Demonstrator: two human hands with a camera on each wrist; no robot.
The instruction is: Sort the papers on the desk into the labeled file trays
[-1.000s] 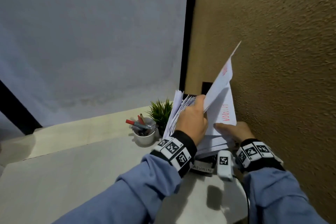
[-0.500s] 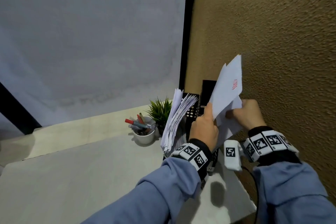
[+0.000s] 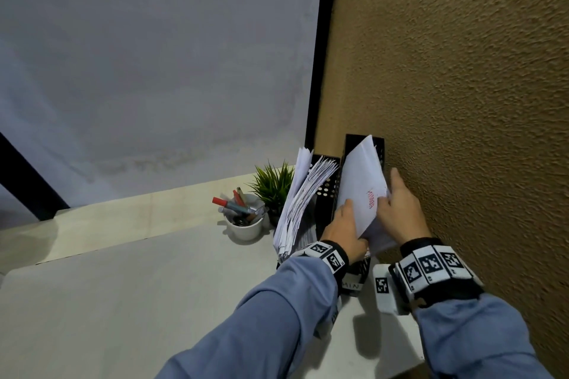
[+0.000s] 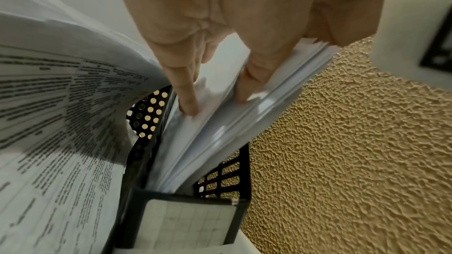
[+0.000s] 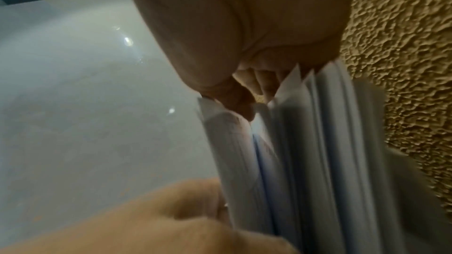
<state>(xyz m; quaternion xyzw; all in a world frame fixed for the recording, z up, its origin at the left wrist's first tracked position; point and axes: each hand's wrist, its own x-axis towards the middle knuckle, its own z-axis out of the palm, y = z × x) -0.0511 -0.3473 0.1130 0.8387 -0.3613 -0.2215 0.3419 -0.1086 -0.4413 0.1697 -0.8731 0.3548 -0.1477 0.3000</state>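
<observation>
The bundle of white paper sheets with a red handwritten word [image 3: 360, 191] now stands with its lower edge inside the black perforated upright file tray nearest the wall [image 3: 379, 144]; half a second ago it was held up above that tray, and a second ago its sheets were fanned apart high over the tray — so it has come down and closed up. The left hand [image 3: 346, 232] holds the bundle's near edge on the side away from the wall, with its thumb on the face that shows the red word; the left wrist view shows its fingers [image 4: 188, 92] tucked between sheets. The right hand [image 3: 400, 212] grips the bundle on the wall side, its thumb across the front face and fingers behind. Both hands are closed on the paper, not slack.

I judge this filing nearly done: what remains is to seat the sheets fully and let go.

On the side of the tray away from the wall stands a second black perforated file tray [image 3: 326, 181], stuffed with leaning printed sheets [image 3: 303, 194]. Past it, farther from the wall, sit a small green potted plant [image 3: 272, 183] and a white cup of pens and markers [image 3: 244, 223] on the pale desk top [image 3: 138, 286]. A white label with letters [image 3: 351, 285] shows on the tray front — only partly readable.
</observation>
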